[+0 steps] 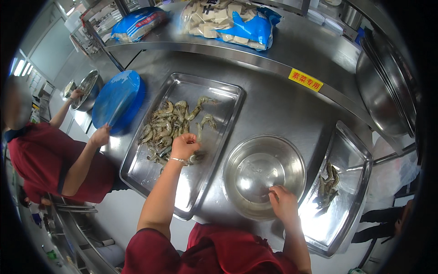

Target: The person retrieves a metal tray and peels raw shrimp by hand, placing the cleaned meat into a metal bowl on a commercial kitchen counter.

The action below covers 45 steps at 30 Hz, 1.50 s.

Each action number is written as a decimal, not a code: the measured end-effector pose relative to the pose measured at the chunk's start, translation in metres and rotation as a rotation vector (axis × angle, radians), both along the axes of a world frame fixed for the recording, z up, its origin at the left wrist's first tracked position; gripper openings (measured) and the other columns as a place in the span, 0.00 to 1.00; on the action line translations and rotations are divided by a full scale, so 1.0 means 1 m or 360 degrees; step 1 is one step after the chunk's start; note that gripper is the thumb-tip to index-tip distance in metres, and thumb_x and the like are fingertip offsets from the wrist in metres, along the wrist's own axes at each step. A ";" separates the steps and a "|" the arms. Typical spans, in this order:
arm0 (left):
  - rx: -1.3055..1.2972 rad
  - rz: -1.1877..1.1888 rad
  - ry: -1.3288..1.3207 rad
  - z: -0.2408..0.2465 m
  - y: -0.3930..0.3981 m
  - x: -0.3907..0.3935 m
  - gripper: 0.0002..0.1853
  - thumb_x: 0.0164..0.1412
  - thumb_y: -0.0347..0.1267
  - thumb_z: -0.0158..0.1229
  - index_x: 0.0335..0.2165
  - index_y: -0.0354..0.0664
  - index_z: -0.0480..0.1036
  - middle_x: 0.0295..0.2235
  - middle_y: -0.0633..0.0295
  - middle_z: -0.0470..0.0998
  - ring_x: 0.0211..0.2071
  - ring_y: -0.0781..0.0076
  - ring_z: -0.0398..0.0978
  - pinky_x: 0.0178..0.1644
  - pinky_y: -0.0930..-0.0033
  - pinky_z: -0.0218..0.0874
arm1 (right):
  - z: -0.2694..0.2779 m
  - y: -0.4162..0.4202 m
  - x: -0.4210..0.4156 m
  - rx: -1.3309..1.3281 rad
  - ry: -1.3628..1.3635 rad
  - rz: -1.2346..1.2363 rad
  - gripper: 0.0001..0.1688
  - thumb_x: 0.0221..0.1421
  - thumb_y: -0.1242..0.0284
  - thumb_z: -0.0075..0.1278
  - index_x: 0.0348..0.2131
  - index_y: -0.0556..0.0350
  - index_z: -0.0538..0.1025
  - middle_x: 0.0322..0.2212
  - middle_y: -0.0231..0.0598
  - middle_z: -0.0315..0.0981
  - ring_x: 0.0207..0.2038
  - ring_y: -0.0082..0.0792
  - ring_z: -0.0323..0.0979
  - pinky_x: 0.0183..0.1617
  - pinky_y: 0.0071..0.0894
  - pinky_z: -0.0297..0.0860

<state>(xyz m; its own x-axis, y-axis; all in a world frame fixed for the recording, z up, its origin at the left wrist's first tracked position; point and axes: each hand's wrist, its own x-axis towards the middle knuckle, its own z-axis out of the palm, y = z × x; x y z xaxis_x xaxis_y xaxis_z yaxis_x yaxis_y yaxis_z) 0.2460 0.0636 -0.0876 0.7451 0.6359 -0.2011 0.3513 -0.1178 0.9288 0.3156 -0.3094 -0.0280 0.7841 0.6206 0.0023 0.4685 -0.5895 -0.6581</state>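
Note:
A pile of raw shrimp [164, 126] covers the left part of a large steel tray [226, 99]. My left hand [185, 146], with a bracelet at the wrist, is over this tray with a shrimp [199, 133] pinched between the fingertips. Two or more loose shrimp lie beyond it in the tray. To the right stands a round steel bowl [256, 140], its bottom wet and shiny. My right hand [282, 202] is at the bowl's near right rim, fingers a little bent, holding nothing visible. A smaller steel tray [362, 161] at the right bears several shrimp [328, 185].
A co-worker in a red shirt [68, 164] at the left holds a blue round container [118, 99] and reaches into a steel bowl [97, 85]. A raised steel shelf [301, 51] bears bags of tofu-like cubes [229, 24]. Large steel basins [379, 92] lean at the right.

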 end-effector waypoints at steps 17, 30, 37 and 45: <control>-0.0752 -0.0357 -0.0604 0.103 -0.204 -0.048 0.10 0.47 0.19 0.59 0.32 0.33 0.74 0.23 0.71 0.72 0.25 0.85 0.69 0.30 0.83 0.61 | 0.059 0.026 -0.042 0.1066 0.0928 -0.0107 0.15 0.47 0.74 0.58 0.37 0.59 0.74 0.26 0.32 0.74 0.28 0.18 0.70 0.32 0.18 0.67; -0.0967 -0.0650 -0.0461 0.118 -0.198 -0.043 0.09 0.49 0.20 0.56 0.33 0.33 0.74 0.25 0.66 0.74 0.23 0.84 0.69 0.25 0.82 0.58 | 0.062 0.028 -0.053 0.1051 0.0931 -0.0436 0.15 0.47 0.78 0.54 0.38 0.65 0.73 0.27 0.35 0.74 0.28 0.19 0.71 0.32 0.18 0.67; -0.1453 -0.0627 -0.0291 0.111 -0.177 -0.040 0.11 0.53 0.21 0.51 0.38 0.31 0.72 0.27 0.62 0.75 0.26 0.80 0.70 0.26 0.82 0.58 | 0.067 0.042 -0.056 0.1194 0.1290 -0.0511 0.16 0.49 0.81 0.50 0.41 0.66 0.72 0.32 0.38 0.75 0.33 0.24 0.72 0.36 0.20 0.67; -0.1571 -0.0725 -0.0141 0.099 -0.165 -0.021 0.12 0.53 0.22 0.52 0.37 0.30 0.72 0.26 0.60 0.76 0.24 0.79 0.69 0.25 0.81 0.58 | 0.065 0.044 -0.043 0.1141 0.1120 -0.0626 0.16 0.47 0.82 0.52 0.40 0.63 0.72 0.31 0.38 0.73 0.31 0.22 0.72 0.35 0.21 0.68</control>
